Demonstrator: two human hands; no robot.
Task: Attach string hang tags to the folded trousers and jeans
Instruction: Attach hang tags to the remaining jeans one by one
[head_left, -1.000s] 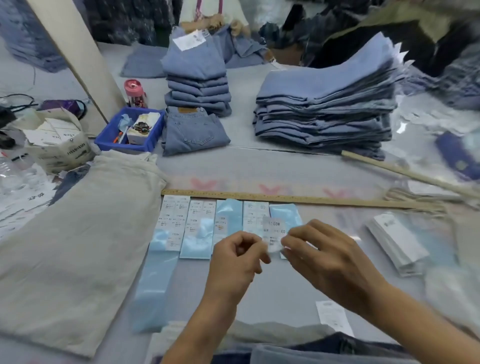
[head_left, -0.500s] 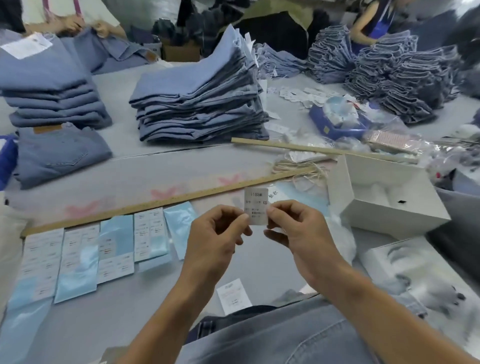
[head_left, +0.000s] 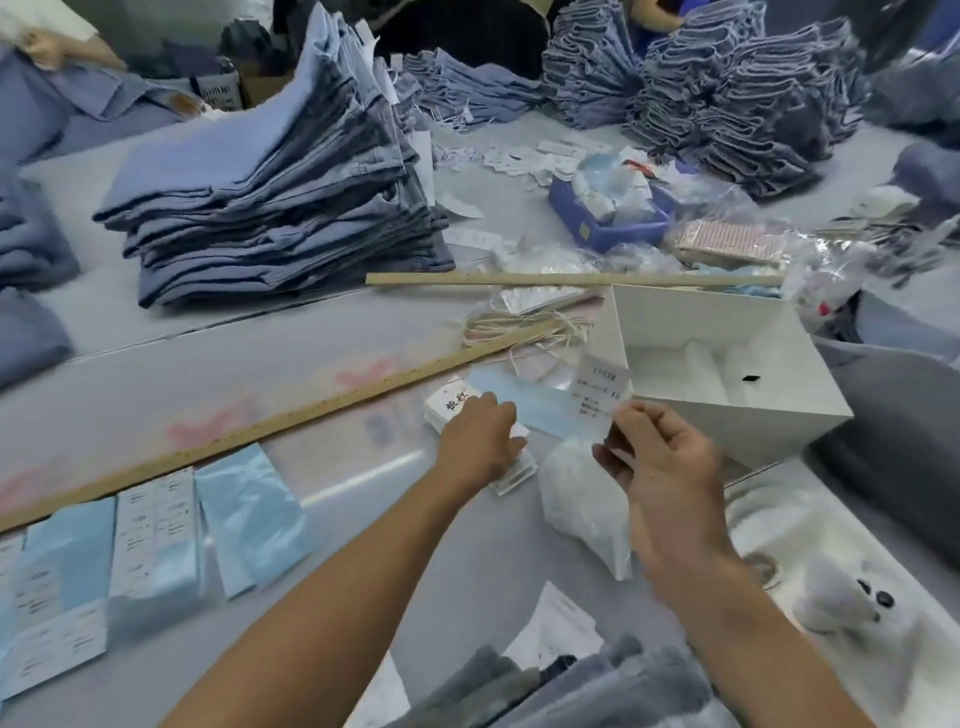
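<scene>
Above right hand (head_left: 670, 483), tag (head_left: 600, 387) (pinched)

Wide grey worktable (head_left: 218, 358) under even, soft light, crossed by a long wooden ruler (head_left: 291, 415); white open box (head_left: 727, 374) at right, blue plastic tray (head_left: 608, 228) farther back.

Two hands (head_left: 480, 441) (head_left: 660, 467), two wooden rulers (head_left: 249, 431) (head_left: 571, 280), one white box (head_left: 727, 374)
</scene>
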